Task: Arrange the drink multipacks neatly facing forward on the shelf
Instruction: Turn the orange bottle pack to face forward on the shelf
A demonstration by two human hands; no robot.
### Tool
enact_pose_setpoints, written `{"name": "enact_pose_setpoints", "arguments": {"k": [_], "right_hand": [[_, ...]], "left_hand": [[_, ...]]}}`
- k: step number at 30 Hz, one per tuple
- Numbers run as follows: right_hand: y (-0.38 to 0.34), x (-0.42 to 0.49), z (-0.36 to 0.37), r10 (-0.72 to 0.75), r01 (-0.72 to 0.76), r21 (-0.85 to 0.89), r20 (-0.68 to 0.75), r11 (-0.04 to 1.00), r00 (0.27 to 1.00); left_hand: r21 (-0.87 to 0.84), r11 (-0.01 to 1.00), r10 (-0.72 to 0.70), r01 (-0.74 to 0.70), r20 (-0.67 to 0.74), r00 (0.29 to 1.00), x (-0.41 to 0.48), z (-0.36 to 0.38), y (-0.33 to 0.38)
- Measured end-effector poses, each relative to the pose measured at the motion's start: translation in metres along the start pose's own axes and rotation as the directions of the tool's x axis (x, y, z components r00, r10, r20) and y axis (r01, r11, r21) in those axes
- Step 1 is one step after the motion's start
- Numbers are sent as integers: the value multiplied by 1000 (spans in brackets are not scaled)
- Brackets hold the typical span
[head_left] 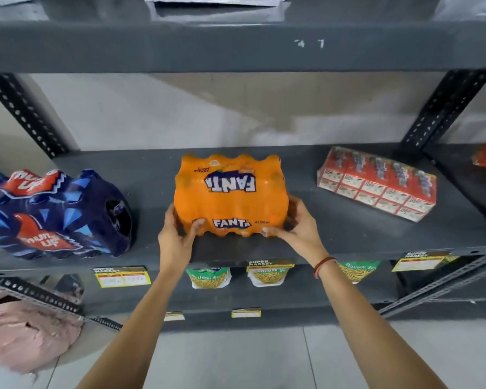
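Squaring the orange Fanta multipack (227, 195) at the middle of the grey shelf (334, 228), by the look of it. Left hand (177, 234) cupped round the near left corner, thumb pressed on the front face, fingers wrapped out of sight along the side. Right hand (293, 224) cupped the same way round the near right corner, thumb on the front, a red thread at the wrist. Both closed on the pack, neither lifting it clear as far as can be told; base resting on the shelf, set back a little from the front lip. Front label upright and toward the aisle, so probably close to done for this one; perhaps a short pull forward to bring it level with the edge. Next in line: the blue Thums Up multipack (54, 214) to the left, lying skewed with its open end toward the middle, wanting a turn and a straighten. After that, the red carton multipack (376, 183) to the right, angled on the shelf, well apart from the Fanta. Soft shrink-wrap likely to give under the fingers, so a low grip at the corners advisable.
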State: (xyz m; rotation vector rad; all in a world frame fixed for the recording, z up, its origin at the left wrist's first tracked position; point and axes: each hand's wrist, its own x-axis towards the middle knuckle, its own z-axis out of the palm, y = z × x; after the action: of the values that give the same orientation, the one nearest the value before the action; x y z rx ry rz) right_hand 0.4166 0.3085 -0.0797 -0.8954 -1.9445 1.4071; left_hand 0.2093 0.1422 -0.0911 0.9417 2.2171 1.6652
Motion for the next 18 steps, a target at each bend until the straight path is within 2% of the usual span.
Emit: {"name": "enact_pose_setpoints", "arguments": {"k": [3, 6, 8, 10, 11, 14, 18], "right_hand": [[-6, 11, 1, -10, 9, -26, -10, 1000, 1000], [-20, 17, -2, 15, -9, 134, -42, 991, 999], [-33, 23, -2, 60, -36, 226, -103, 973, 993], [-45, 34, -1, 90, -73, 233, -65, 970, 994], [-50, 39, 0, 102, -96, 236, -13, 967, 995], [-57, 46, 1, 102, -113, 212, 62, 971, 993], [-63, 37, 7, 53, -50, 113, -28, 992, 998]], "left_hand": [[33, 999, -22, 23, -5, 1000, 11, 2, 12], [42, 997, -54, 62, -180, 982, 2, 5, 24], [79, 997, 47, -26, -266, 963, -24, 14, 31], [146, 981, 148, -127, -143, 979, -49, 32, 39], [154, 979, 140, -132, -42, 989, -56, 43, 42], [89, 996, -13, 0, 152, 988, -47, 71, 55], [105, 986, -156, 131, 289, 945, -2, 71, 62]]}}
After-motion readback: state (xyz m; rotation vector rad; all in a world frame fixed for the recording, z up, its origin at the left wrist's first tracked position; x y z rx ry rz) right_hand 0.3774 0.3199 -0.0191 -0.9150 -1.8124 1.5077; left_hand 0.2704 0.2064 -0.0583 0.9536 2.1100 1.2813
